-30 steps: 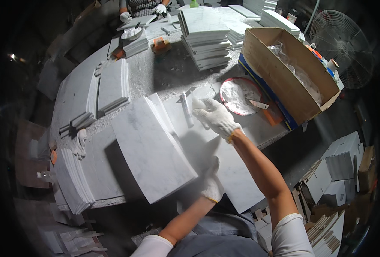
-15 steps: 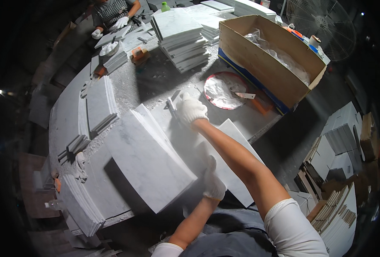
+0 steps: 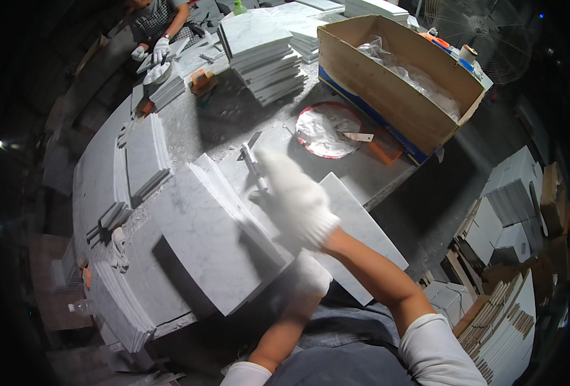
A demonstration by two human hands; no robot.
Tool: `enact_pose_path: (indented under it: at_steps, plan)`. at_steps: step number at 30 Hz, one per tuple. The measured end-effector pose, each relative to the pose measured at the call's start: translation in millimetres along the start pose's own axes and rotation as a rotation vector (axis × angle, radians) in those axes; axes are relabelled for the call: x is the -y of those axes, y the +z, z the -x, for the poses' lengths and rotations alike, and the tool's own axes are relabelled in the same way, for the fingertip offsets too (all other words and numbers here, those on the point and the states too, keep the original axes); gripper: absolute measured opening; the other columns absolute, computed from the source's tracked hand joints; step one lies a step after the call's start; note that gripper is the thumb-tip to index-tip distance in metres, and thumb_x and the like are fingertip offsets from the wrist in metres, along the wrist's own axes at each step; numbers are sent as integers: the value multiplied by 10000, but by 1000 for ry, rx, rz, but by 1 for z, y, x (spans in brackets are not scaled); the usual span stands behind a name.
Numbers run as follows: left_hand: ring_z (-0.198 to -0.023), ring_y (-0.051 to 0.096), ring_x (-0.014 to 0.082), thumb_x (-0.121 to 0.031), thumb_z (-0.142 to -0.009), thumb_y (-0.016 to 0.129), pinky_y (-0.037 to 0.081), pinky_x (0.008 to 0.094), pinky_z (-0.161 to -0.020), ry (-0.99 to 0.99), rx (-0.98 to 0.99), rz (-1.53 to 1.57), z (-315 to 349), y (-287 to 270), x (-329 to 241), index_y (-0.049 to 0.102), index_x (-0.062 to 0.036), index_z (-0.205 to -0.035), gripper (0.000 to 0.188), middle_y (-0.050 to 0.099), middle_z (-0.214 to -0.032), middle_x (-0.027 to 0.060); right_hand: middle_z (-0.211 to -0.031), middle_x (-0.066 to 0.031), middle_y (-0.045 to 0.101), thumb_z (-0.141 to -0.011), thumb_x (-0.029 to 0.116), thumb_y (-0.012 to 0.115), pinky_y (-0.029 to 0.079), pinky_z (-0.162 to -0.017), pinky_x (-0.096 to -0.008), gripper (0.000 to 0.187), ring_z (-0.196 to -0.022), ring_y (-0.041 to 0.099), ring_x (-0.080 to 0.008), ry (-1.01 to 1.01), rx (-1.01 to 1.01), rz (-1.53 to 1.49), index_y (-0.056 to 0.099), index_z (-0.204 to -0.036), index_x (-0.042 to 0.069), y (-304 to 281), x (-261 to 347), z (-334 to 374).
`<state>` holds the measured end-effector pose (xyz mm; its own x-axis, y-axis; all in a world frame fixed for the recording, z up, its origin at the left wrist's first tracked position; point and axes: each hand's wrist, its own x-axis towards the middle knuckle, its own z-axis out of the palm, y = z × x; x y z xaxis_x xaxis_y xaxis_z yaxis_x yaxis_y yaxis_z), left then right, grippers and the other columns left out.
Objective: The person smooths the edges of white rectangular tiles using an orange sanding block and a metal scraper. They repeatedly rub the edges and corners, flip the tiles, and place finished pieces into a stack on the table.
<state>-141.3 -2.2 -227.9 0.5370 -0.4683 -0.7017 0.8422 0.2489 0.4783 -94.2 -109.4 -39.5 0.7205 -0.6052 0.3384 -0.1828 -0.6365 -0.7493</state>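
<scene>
My right hand (image 3: 292, 199), in a white knit glove, reaches over the table beside a slim metal hand tool (image 3: 254, 168). Motion blurs its fingers, so I cannot tell whether they grip the tool. Nearer to me is my gloved left hand (image 3: 312, 276), also blurred, its fingers partly hidden by the right hand. To the left of both hands lies a stack of white, grey-veined marble tiles (image 3: 211, 231). On their right, a single pale tile (image 3: 365, 248) lies partly under my right forearm. Beyond my right hand sits a red-rimmed round dish of white paste (image 3: 323, 128) with a putty knife (image 3: 359, 136).
A long cardboard box (image 3: 400, 83) holding clear plastic stands at the back right. More tile stacks (image 3: 259, 51) stand at the far side and along the left edge. A co-worker (image 3: 159, 32) works at the far left. White boxes (image 3: 516, 193) stand off to the right.
My right hand has drawn back toward me and is more blurred; more of the metal tool shows. My left hand has shifted slightly left. The co-worker's hands have moved to a bowl.
</scene>
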Motion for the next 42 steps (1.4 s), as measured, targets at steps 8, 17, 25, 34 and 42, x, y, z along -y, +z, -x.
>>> enact_pose_path:
  at_steps: [8,17,25,34,42]
  plan:
    - [-1248,584,314,-547,-1044,536,483,459,-1065,-195,304,135,36,22,-27,572,-35,-1383,615,601,-1387,145,-1238,-183,679,-958,364,753,539,-967,-389,541,-1169,660,-274,239,-406,70,580,-1341,24,-122,-105,23]
    - [-1259,568,347,-585,-992,607,465,500,-1078,-192,276,49,34,10,-22,540,-63,-1414,674,598,-1375,138,-1190,-164,721,-952,388,721,543,-958,-409,516,-1085,705,-327,447,-68,282,614,-1384,127,-122,-161,-12]
    - [-1262,567,342,-641,-948,633,463,500,-1080,-218,295,102,39,15,-22,540,-65,-1415,748,603,-1371,125,-1175,-107,750,-966,349,695,552,-935,-378,334,-1065,717,-301,468,-17,254,726,-1211,124,-118,-159,-25]
    - [-1254,578,340,-652,-938,639,478,479,-1068,-226,268,101,40,19,-23,545,-66,-1415,761,610,-1372,129,-924,-34,751,-971,202,712,552,-605,-263,266,-729,689,-100,414,-174,-87,732,-1201,70,-113,-172,-10]
    - [-1300,546,366,-586,-990,604,439,531,-1109,-228,238,151,41,21,-24,526,-65,-1445,696,582,-1418,138,-993,-30,772,-965,227,720,552,-588,-268,252,-743,717,-113,493,-69,-147,746,-1171,85,-88,-178,-5]
